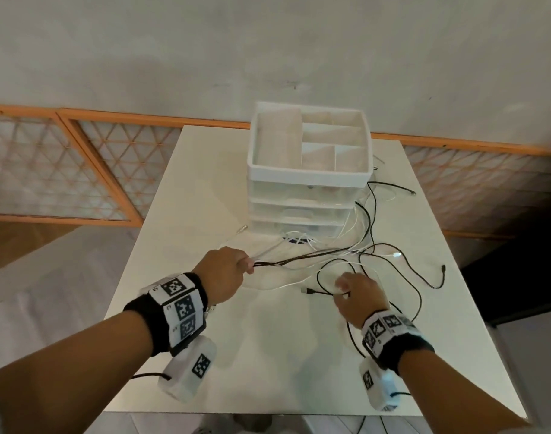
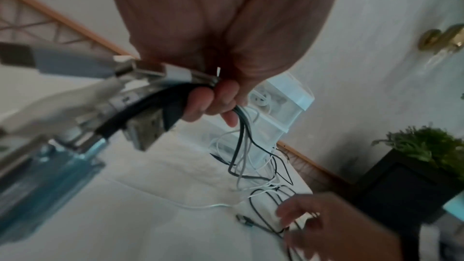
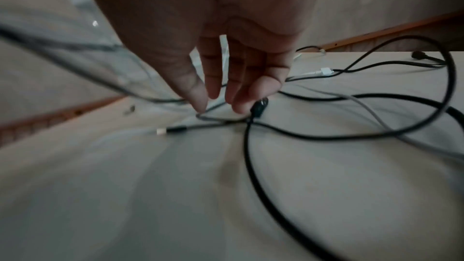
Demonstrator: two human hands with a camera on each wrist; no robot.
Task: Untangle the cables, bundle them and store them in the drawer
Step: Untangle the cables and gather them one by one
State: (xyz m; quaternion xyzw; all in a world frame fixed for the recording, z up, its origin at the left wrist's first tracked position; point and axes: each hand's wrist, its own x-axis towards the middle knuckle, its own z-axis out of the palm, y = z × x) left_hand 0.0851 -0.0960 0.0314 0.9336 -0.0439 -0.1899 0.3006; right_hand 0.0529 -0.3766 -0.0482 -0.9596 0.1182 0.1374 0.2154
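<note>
A tangle of black and white cables (image 1: pixel 361 249) lies on the white table (image 1: pixel 267 355) in front of and to the right of a white drawer unit (image 1: pixel 308 178); its drawers look closed. My left hand (image 1: pixel 233 270) grips a bunch of cables, whose plug ends (image 2: pixel 140 72) stick out behind the fist (image 2: pixel 213 102). The strands run taut from it toward the tangle. My right hand (image 1: pixel 357 296) reaches down with fingers nearly straight. Thumb and fingertips (image 3: pixel 220 102) hover at a thin cable loop (image 3: pixel 211 117) beside a black cable (image 3: pixel 251 156) with a USB plug (image 1: pixel 307 290).
A white plug (image 1: pixel 396 254) and black cable ends (image 1: pixel 443 267) lie toward the table's right edge. One loose plug (image 1: pixel 242 228) lies left of the drawer unit. An orange lattice rail (image 1: pixel 79 164) runs behind the table. A black planter (image 2: pixel 401 186) stands beyond the table.
</note>
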